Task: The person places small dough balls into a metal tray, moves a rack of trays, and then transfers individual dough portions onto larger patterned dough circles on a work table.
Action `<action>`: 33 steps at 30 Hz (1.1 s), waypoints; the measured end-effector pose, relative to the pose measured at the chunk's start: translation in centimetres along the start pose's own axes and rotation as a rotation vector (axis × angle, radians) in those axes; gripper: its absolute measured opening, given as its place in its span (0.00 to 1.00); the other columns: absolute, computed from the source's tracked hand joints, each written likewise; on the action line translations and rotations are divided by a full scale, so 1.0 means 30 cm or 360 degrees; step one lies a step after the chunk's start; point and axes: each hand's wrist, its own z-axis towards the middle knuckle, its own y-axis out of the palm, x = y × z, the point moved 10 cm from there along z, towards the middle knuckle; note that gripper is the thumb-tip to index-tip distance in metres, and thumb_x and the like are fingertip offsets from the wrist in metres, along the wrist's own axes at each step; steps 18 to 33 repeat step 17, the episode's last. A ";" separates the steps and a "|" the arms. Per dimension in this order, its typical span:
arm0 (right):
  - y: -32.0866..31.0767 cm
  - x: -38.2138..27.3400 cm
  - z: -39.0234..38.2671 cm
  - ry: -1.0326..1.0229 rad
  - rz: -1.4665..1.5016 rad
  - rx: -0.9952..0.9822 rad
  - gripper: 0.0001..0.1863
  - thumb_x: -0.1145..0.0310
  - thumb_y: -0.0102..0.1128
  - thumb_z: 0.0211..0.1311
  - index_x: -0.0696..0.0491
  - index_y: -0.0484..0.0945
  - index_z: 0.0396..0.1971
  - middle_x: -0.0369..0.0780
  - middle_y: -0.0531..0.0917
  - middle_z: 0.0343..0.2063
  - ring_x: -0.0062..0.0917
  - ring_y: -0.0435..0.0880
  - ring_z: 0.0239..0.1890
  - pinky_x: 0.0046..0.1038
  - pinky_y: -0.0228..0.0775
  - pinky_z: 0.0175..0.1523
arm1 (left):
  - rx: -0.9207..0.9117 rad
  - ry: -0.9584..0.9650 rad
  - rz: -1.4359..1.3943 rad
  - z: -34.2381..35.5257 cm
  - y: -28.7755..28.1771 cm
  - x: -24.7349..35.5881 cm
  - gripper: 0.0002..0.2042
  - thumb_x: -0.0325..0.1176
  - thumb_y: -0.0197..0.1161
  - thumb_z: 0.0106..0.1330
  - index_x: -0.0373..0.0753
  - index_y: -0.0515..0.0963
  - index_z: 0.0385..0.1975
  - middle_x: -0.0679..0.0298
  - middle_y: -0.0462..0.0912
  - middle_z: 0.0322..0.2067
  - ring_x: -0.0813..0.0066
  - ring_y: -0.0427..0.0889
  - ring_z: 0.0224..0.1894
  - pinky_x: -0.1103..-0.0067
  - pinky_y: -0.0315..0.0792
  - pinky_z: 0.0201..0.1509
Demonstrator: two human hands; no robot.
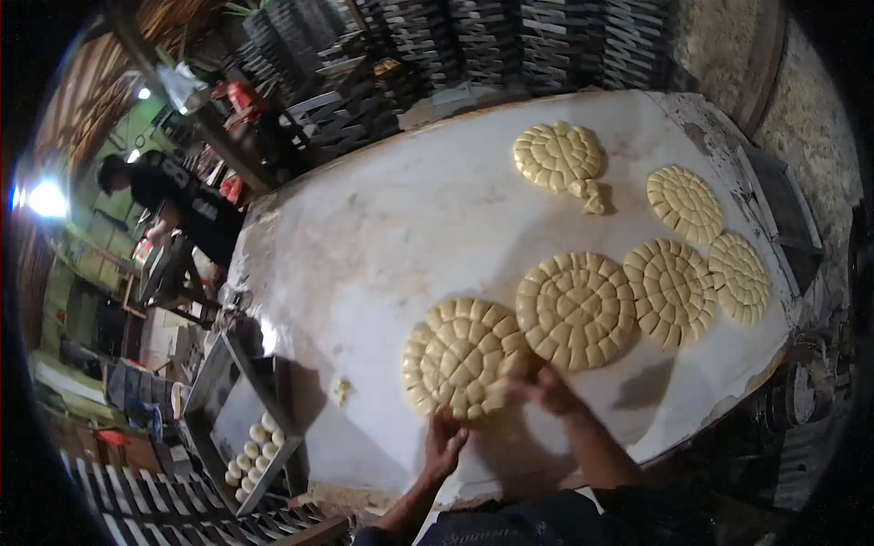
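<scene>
A flat round of pale yellow dough [462, 353], cut into many small pieces that sit close together, lies on the table in front of me. My left hand [444, 446] is at its near edge, fingertips against the dough and thumb apart. At its right near edge is my right hand [544, 393], slightly blurred, with fingers apart and reaching over the outer pieces. Neither hand visibly grips a piece. Touching this round on the right is a second cut dough round [576, 310].
More cut rounds lie right, including a dough round [672, 293]; a far one [557, 156] has loose pieces beside it. A dough scrap [342, 391] lies left. A tray [223, 414] holds dough balls [255, 455]. Metal trays [560, 45] are stacked behind. A person [177, 200] stands far left.
</scene>
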 end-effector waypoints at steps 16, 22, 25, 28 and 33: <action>1.079 -0.007 -0.382 -0.0202 0.0421 0.0416 0.17 0.77 0.63 0.69 0.55 0.70 0.54 0.36 0.79 0.44 0.20 0.79 0.45 0.24 0.74 0.54 | 0.0301 0.0490 -0.0137 -0.726 -0.839 0.426 0.19 0.24 0.75 0.61 0.39 0.74 0.48 0.63 0.77 0.51 0.76 0.76 0.54 0.79 0.71 0.56; 1.097 -0.002 -0.362 -0.0252 0.0380 0.0402 0.17 0.75 0.62 0.71 0.53 0.70 0.55 0.35 0.79 0.45 0.20 0.79 0.46 0.24 0.74 0.54 | 0.0282 0.0508 -0.0203 -0.756 -0.901 0.410 0.19 0.22 0.73 0.63 0.41 0.74 0.50 0.61 0.76 0.54 0.74 0.75 0.56 0.78 0.70 0.61; 1.097 -0.002 -0.362 -0.0252 0.0380 0.0402 0.17 0.75 0.62 0.71 0.53 0.70 0.55 0.35 0.79 0.45 0.20 0.79 0.46 0.24 0.74 0.54 | 0.0282 0.0508 -0.0203 -0.756 -0.901 0.410 0.19 0.22 0.73 0.63 0.41 0.74 0.50 0.61 0.76 0.54 0.74 0.75 0.56 0.78 0.70 0.61; 1.097 -0.002 -0.362 -0.0252 0.0380 0.0402 0.17 0.75 0.62 0.71 0.53 0.70 0.55 0.35 0.79 0.45 0.20 0.79 0.46 0.24 0.74 0.54 | 0.0282 0.0508 -0.0203 -0.756 -0.901 0.410 0.19 0.22 0.73 0.63 0.41 0.74 0.50 0.61 0.76 0.54 0.74 0.75 0.56 0.78 0.70 0.61; 1.097 -0.002 -0.362 -0.0252 0.0380 0.0402 0.17 0.75 0.62 0.71 0.53 0.70 0.55 0.35 0.79 0.45 0.20 0.79 0.46 0.24 0.74 0.54 | 0.0282 0.0508 -0.0203 -0.756 -0.901 0.410 0.19 0.22 0.73 0.63 0.41 0.74 0.50 0.61 0.76 0.54 0.74 0.75 0.56 0.78 0.70 0.61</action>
